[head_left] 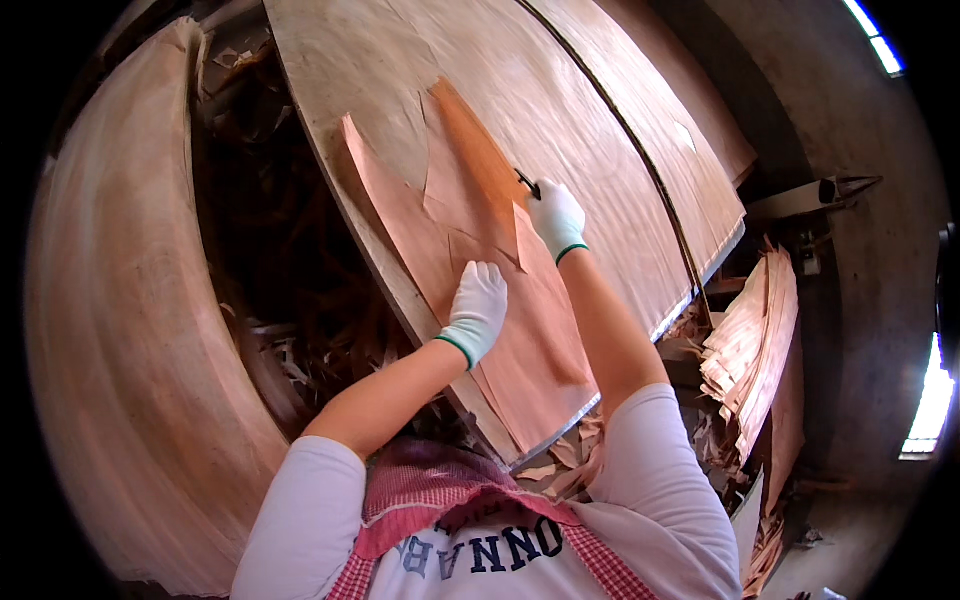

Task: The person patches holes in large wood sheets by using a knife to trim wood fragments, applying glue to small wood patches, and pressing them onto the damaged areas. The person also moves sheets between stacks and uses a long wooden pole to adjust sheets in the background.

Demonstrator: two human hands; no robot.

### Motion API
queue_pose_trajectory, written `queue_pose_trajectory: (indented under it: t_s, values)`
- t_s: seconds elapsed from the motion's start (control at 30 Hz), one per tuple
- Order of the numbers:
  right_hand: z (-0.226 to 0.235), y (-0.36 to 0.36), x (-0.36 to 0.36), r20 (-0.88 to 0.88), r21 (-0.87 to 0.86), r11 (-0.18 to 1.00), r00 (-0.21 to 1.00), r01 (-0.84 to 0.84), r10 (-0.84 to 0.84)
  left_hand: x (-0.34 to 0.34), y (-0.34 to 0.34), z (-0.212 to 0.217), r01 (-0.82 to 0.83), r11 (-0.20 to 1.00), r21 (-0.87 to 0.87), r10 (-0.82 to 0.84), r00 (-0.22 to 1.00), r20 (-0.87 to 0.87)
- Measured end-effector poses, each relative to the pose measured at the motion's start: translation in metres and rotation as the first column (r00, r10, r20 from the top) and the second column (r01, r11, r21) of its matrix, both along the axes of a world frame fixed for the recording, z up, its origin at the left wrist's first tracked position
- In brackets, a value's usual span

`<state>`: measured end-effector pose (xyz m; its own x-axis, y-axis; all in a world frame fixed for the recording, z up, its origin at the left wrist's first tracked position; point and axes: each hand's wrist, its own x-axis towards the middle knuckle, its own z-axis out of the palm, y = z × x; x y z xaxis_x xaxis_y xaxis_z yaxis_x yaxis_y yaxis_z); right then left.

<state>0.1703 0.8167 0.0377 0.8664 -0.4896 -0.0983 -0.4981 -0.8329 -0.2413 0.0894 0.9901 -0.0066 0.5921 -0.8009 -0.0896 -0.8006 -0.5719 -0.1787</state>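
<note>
My right hand, in a white glove with a green cuff, is closed around a small black tool, probably a knife; most of it is hidden in the grip. Its tip lies by the edge of a darker orange strip of wood veneer. My left hand, gloved the same way, rests on a pinkish veneer sheet with its fingers stretched out and lying flat. The sheet has torn, jagged upper ends and lies over a broad pale wood panel. A small loose veneer piece sits between my hands.
A dark cord runs along the panel's right part. To the left, past a dark gap with veneer scraps, stands another veneer stack. More veneer sheets lean at the right, near the concrete floor.
</note>
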Motion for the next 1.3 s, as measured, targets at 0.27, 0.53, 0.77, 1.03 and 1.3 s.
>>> queue_pose_trajectory:
  t_s: [0.27,0.53,0.77,1.03,1.3]
  values:
    - [0.147,0.143,0.019,0.441,0.11,0.828,0.774,-0.55,0.455,-0.013,-0.036,0.008,-0.047,0.961,0.273,0.112,0.967,-0.23]
    - [0.222,-0.012,-0.078,0.877,0.471,0.678,0.383,-0.564,-0.291,-0.012,-0.043,-0.027,-0.237,0.96,0.147,0.257,0.958,-0.131]
    - [0.131,-0.183,-0.384,0.634,0.482,0.845,0.573,0.234,-0.52,-0.013,-0.03,-0.033,-0.205,0.974,-0.101,0.207,0.978,0.007]
    - [-0.067,-0.197,-0.72,0.271,0.436,0.701,0.66,0.565,-0.701,-0.015,-0.042,-0.02,-0.402,0.909,-0.108,0.374,0.904,-0.207]
    - [-0.094,-0.253,-0.763,0.264,0.364,0.692,0.644,0.623,-0.718,-0.14,-0.203,0.061,-0.082,0.669,-0.738,-0.073,0.982,-0.175]
